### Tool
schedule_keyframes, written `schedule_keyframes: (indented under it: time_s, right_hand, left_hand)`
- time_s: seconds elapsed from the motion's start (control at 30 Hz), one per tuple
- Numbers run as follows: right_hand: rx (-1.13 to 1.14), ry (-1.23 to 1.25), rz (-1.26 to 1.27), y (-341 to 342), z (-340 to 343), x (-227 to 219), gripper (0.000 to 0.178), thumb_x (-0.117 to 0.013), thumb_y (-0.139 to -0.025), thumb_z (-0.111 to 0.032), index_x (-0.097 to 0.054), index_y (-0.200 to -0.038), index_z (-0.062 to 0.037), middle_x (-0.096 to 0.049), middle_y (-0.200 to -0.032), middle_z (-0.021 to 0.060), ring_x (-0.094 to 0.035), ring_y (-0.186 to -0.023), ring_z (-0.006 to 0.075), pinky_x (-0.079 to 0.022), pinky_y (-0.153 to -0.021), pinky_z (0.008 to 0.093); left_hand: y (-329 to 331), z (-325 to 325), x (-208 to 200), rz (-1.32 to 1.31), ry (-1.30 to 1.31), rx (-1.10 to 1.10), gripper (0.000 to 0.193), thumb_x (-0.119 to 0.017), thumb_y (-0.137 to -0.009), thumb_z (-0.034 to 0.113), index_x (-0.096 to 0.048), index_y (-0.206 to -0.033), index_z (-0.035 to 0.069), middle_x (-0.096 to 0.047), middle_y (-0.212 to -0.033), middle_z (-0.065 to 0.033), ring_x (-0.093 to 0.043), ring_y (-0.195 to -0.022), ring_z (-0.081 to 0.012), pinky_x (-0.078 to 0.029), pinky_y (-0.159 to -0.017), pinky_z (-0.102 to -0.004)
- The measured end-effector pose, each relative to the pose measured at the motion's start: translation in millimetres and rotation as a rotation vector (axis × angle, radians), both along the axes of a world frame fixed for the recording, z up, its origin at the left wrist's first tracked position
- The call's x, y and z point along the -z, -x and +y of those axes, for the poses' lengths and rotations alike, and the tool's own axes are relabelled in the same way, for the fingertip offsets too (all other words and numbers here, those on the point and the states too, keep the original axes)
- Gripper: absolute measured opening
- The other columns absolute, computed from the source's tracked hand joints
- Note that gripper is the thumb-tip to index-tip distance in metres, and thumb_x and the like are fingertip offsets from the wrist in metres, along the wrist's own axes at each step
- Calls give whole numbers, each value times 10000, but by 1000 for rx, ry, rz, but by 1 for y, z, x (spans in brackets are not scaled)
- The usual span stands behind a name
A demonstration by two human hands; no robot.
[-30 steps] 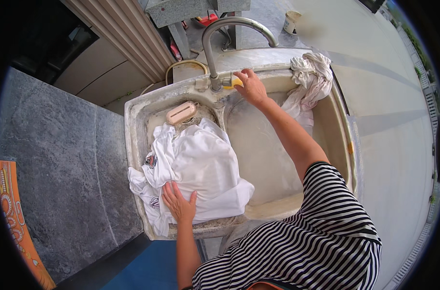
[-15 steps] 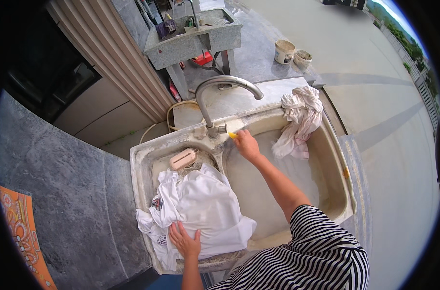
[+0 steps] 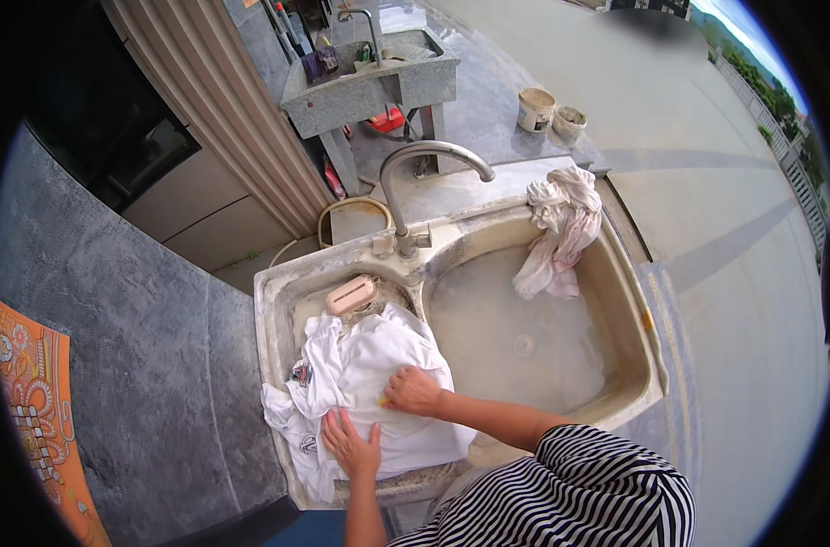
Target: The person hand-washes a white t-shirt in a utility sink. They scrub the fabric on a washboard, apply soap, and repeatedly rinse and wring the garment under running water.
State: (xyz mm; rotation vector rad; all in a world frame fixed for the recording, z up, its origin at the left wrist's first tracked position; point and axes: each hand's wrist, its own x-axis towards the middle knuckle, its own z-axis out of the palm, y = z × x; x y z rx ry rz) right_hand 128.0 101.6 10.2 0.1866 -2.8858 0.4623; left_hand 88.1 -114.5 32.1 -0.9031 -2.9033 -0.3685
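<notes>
Item: one white garment (image 3: pixel 396 351), in the sink's left-hand basin, bunched at its left side and smoother toward the middle; part laps over the left rim (image 3: pixel 262 319). The broad bed of cloth seems arranged to give a workable face within reach of both hands.

Item: left hand (image 3: pixel 351 445), palm down, fingers spread on the garment, presumably to keep the cloth from sliding.

Item: right hand (image 3: pixel 413 392), fingers curled in and pinching a yellow piece (image 3: pixel 384 401), low against the fabric. Only its tip shows from where I stand; its kind I cannot tell.

Item: one pale pink oblong case (image 3: pixel 351 294), slotted on top, beyond the garment in the same basin, perhaps set there to be near yet clear of the hands.

Item: right-hand basin (image 3: pixel 634 356), holding cloudy water.

Item: one twisted whitish cloth (image 3: pixel 565 205), hung over the far right corner, its lower end inside the basin, the bulk likely kept up out of the water.

Item: one curved metal tap (image 3: pixel 392 187), behind the divider between basins.
</notes>
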Motion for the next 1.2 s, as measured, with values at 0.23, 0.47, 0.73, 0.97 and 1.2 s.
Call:
schedule_keyframes:
  time_s: [0.23, 0.47, 0.73, 0.97, 1.2]
  right_hand:
    - [-197, 64, -22, -7, -31, 16, 333, -607, -874, -374, -600, -706, -87, -603, -680, 73, -610, -634, 250, -480, -535, 402]
    - [101, 69, -11, 30, 7, 25, 281, -579, -886, -321, -602, -762, -70, -642, -754, 117, -650, -676, 286, -503, -585, 432]
    - [-369, 143, 131, -10, -45, 21, 334, -588, -888, -329, -560, -646, -102, -572, -617, 62, -613, -557, 243, -483, -495, 427]
    - [63, 95, 36, 34, 25, 33, 338, -577, -898, -355, -605, -691, -90, -611, -683, 82, -638, -638, 267, -500, -564, 418]
    - [-185, 117, 198, 0, -35, 23, 296, -610, -858, -377, -595, -734, -109, -587, -727, 54, -603, -679, 259, -491, -574, 403]
  left_hand:
    - [0, -1, 0, -9, -3, -9, 751, -701, -824, 395, -398, -1402, 24, -360, -1444, -207, -285, -1391, -374, -203, -1151, -535]
    - [0, -3, 7, 25, -7, -18, 620, -640, -881, 308, -420, -1392, 32, -384, -1432, -203, -311, -1380, -371, -217, -1150, -525]
    - [2, -6, 8, 40, -32, -23, 524, -610, -890, 199, -460, -1366, 38, -401, -1426, -184, -333, -1368, -355, -230, -1145, -519]
    - [2, -1, 8, 36, -7, -23, 525, -609, -892, 197, -456, -1371, 47, -401, -1427, -176, -342, -1364, -352, -233, -1145, -516]
    - [0, -3, 6, 47, -6, -28, 521, -605, -900, 206, -455, -1376, 54, -402, -1424, -175, -346, -1362, -353, -247, -1138, -523]
